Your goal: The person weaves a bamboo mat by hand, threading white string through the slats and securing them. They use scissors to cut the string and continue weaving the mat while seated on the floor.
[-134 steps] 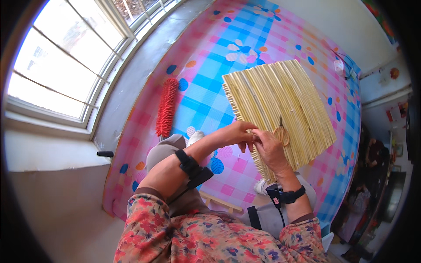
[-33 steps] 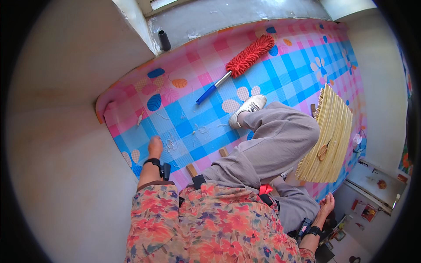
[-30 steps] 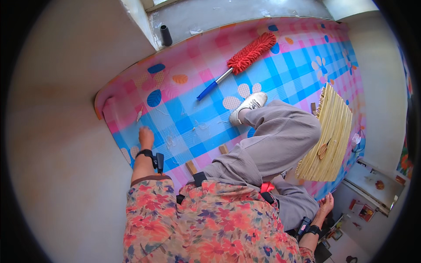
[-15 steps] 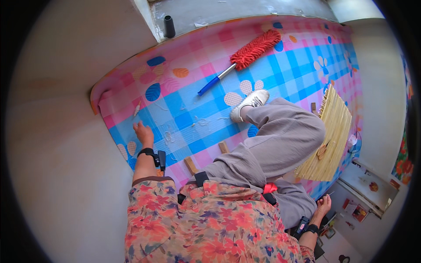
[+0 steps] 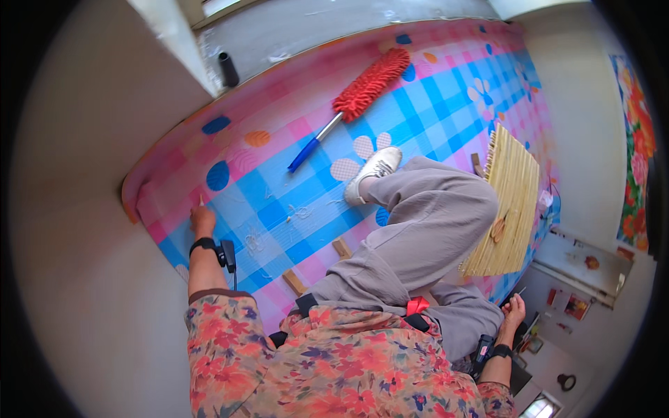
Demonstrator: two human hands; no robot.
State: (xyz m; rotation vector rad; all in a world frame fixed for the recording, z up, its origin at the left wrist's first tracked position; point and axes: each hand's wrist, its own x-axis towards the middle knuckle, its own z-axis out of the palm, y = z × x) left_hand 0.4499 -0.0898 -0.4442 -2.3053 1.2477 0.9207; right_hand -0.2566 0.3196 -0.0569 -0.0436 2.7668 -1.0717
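Note:
My left hand (image 5: pixel 203 220) is closed at the left of the plastic checked sheet (image 5: pixel 258 167), on a small white item (image 5: pixel 201 200) mostly hidden by the fingers. My right hand (image 5: pixel 513 310), low at the right beside my bent leg, pinches a thin pale rod (image 5: pixel 521 291), too small to identify. Loose white threads (image 5: pixel 254 242) lie scattered right of my left hand. A stiff yellow slatted mat (image 5: pixel 512 202) lies right of my knee, orange-handled scissors (image 5: pixel 497 228) on it. A red duster (image 5: pixel 369 83) with a blue handle lies above my white shoe (image 5: pixel 373 174).
Two wood blocks (image 5: pixel 294 282) lie left of my leg. A dark cylinder (image 5: pixel 228 70) stands on the grey ledge (image 5: pixel 279 31). Walls border the sheet left and right. A floral hanging (image 5: pixel 632 153) and a lower room with small objects appear at the right.
Both hands were together at the mat's edge; they are now apart. My left hand has moved up onto the white item. The thin rod now shows in my right fingers.

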